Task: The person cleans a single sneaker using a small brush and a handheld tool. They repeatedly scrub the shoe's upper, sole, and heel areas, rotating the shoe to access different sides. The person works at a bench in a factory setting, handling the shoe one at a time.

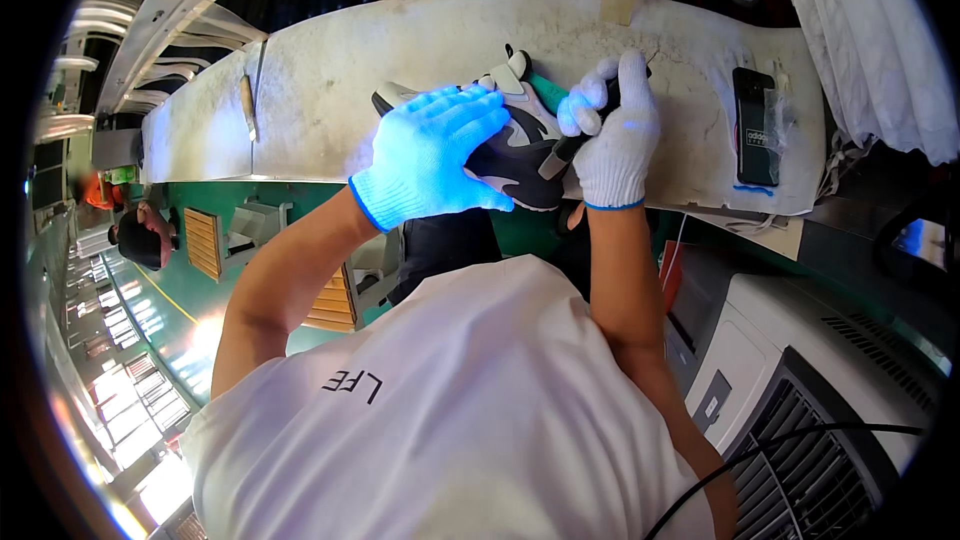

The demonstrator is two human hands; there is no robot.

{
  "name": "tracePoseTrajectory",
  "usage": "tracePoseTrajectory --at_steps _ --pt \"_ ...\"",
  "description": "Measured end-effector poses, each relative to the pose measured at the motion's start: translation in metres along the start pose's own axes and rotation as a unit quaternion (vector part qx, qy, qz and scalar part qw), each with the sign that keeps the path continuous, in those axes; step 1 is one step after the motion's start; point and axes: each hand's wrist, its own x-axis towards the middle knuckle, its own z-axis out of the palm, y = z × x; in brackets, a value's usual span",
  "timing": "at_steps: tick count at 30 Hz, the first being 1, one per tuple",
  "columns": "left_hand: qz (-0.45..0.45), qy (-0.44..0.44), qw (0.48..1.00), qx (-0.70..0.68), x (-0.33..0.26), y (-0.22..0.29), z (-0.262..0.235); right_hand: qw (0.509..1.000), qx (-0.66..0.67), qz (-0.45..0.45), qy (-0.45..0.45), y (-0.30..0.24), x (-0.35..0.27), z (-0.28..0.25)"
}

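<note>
A grey, white and black sneaker (pixel 525 130) lies sideways on the worn pale bench, with a green patch of lining by its collar. My left hand (pixel 440 155), in a white knit glove glowing bright blue, is spread flat over the shoe's upper, its fingers stretched out. Over the shoe's right end, my right hand (pixel 622 130), also gloved, has its fingers wrapped round a black tube-shaped flashlight (pixel 562 155). The flashlight's wide end points down left at the shoe. My left palm hides much of the upper.
A dark phone (pixel 755 130) lies at the bench's right end beside clear plastic. A wooden-handled knife (pixel 247 105) rests at the left. White cloth (pixel 870 40) hangs at the far right. A grey-white machine (pixel 800 370) stands below right; another person (pixel 142 237) is at far left.
</note>
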Motion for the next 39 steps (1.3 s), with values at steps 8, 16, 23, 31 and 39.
tracePoseTrajectory --at_steps 8,16,23,31,39 --pt "-0.037 0.002 0.999 0.001 0.002 0.016 0.004 0.996 0.088 -0.026 -0.015 0.013 -0.001 0.003" --pt "-0.043 0.028 0.998 -0.030 0.003 0.010 0.011 0.990 0.132 -0.053 -0.010 0.019 0.001 -0.004" --pt "-0.041 0.030 0.999 -0.006 0.010 0.016 0.008 0.994 0.061 -0.043 0.076 0.016 0.010 0.018" --pt "-0.025 0.052 0.998 0.013 0.012 0.019 0.007 0.990 0.122 -0.018 0.071 0.014 0.030 0.015" --pt "-0.008 0.081 0.997 0.001 0.012 0.019 0.010 0.987 -0.063 -0.090 0.121 0.021 0.024 0.015"
